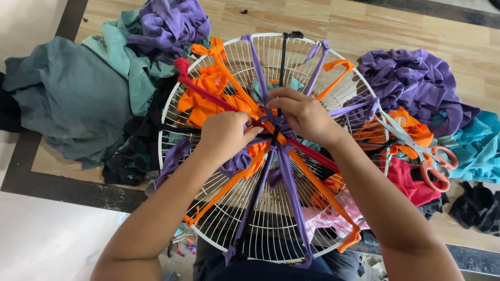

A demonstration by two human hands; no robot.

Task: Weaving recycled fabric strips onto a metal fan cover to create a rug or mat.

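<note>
Both hands meet at the hub of a round white wire fan guard (208, 218) resting on the person's lap. The left hand (225, 136) is clenched on a bunch of purple fabric strip (235, 162) just below its fingers; the right hand (304, 115) pinches the crossing where orange strips (317, 190), purple strips and a red strip (205, 95) converge. A black strip (282, 57) runs away from the right hand to the far rim.

The likeliest slip, as I judge it, is the centre knot loosening if either grip eases, since the stretched spokes pull outward from the hands; a hard tug could also drag a strip off its rim wire or tip the guard off the lap.

Room is tight: cloth heaps (94, 88) crowd beyond the left hand, purple cloth (416, 83) beyond the right, and orange-handled scissors (435, 164) lie just outside the right forearm, where an elbow swing could catch them
</note>
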